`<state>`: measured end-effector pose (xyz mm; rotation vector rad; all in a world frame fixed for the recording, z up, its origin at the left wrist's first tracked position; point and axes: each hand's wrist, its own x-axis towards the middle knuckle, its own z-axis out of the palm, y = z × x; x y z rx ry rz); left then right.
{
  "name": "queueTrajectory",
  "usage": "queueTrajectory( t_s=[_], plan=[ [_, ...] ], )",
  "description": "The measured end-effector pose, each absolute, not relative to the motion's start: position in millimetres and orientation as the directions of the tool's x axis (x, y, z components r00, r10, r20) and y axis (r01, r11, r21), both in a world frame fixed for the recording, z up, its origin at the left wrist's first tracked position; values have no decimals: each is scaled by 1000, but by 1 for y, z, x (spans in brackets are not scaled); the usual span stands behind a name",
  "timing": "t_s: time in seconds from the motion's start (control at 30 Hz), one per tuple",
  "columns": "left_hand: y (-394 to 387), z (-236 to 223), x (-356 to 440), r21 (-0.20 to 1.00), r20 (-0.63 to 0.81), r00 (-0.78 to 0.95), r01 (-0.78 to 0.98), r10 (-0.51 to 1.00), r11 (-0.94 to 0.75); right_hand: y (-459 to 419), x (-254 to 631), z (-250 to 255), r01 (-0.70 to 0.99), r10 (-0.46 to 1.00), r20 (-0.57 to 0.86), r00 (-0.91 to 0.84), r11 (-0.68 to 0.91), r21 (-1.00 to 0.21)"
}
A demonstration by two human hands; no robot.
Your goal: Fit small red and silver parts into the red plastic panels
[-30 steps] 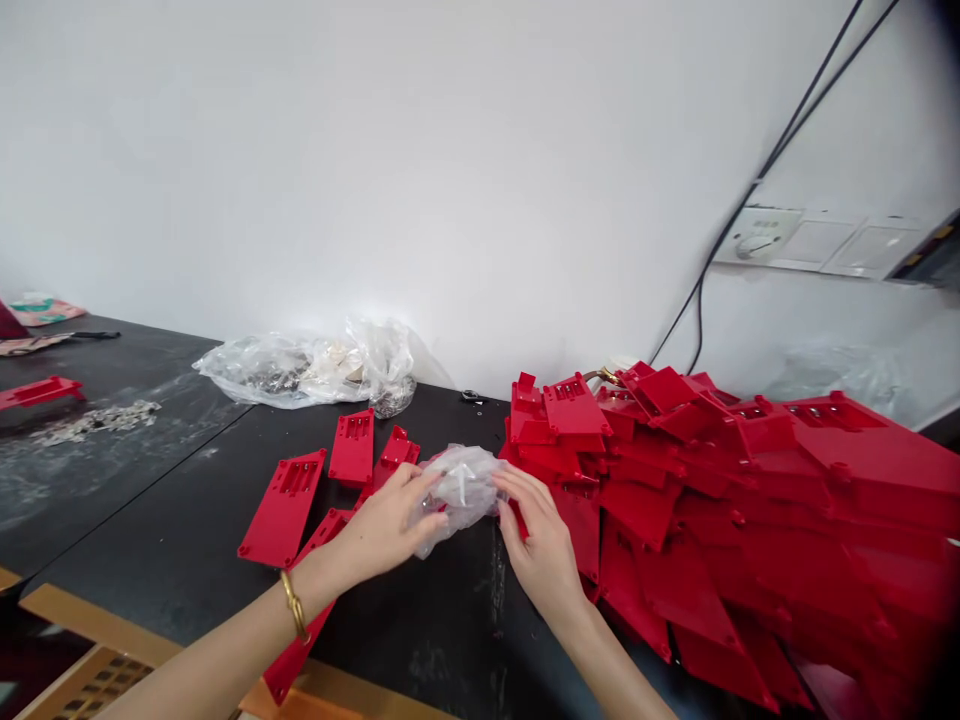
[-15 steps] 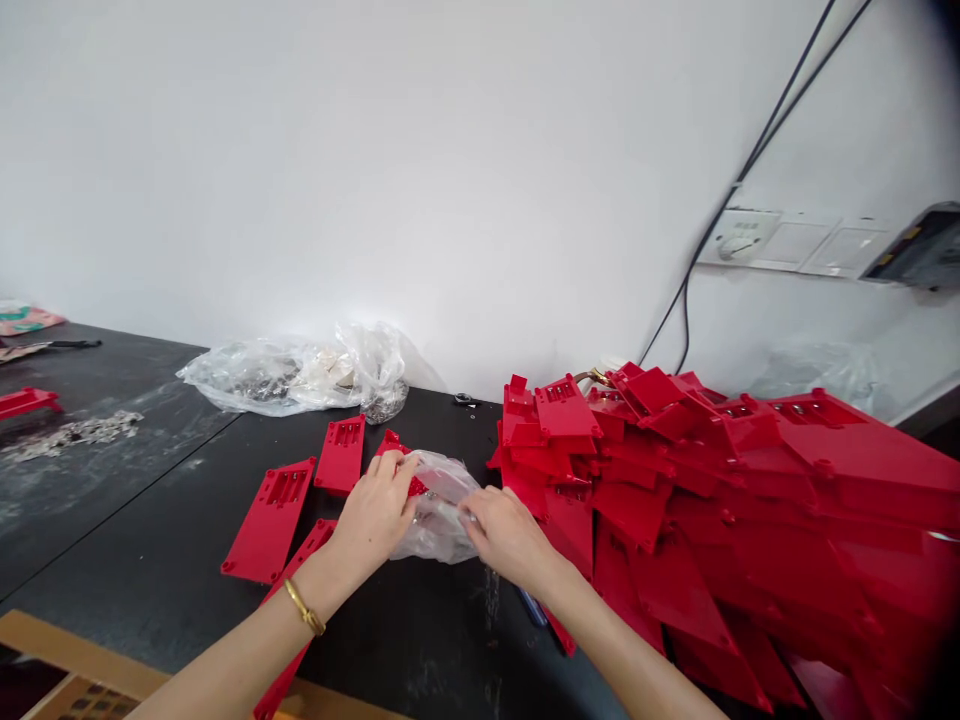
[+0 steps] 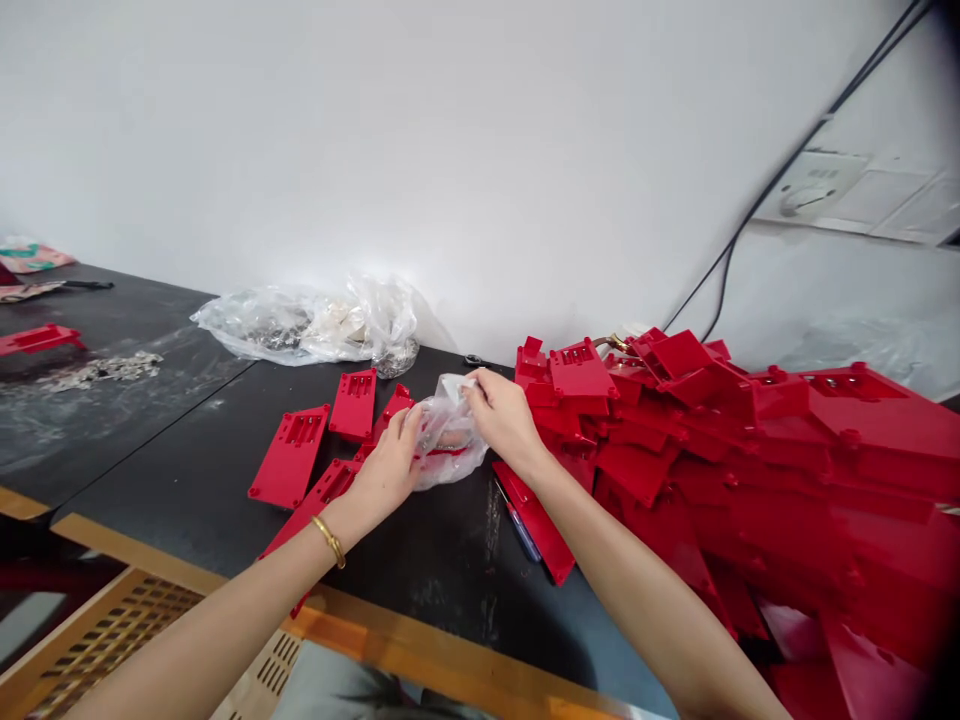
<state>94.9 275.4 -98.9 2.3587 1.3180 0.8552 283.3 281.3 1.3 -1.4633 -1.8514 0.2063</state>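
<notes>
A small clear plastic bag (image 3: pixel 448 440) lies on the black table (image 3: pixel 187 500) between both hands. My left hand (image 3: pixel 390 470) grips its left side with curled fingers. My right hand (image 3: pixel 502 415) pinches the bag's top edge and lifts it a little. Small metal bits seem to be inside the bag. Flat red plastic plates (image 3: pixel 289 455) lie just left of the bag, and one is under my left wrist. A big heap of the same red plates (image 3: pixel 712 440) starts right beside my right hand.
A larger clear bag (image 3: pixel 315 325) with metal parts rests by the white wall. Loose metal bits (image 3: pixel 97 370) and one red plate (image 3: pixel 37 338) lie at far left. A dark pen (image 3: pixel 521 525) lies under my right forearm. Black cables (image 3: pixel 750 230) run down the wall.
My right hand has risen from the bag's right side to its top edge and pulls it up. My left hand stays on the bag. The view has shifted down and left.
</notes>
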Motion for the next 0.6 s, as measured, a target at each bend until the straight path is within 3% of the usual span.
queueTrajectory(
  t_s=[0.37,0.6],
  plan=[
    [368,-62,128,463,487,428,612,761,-641,320,296,30,714,844,498,200,223,-664],
    [358,-102,103,514,336,509,606,792,-607,330,297,-16,703,901,396,177,166,-692]
  ],
)
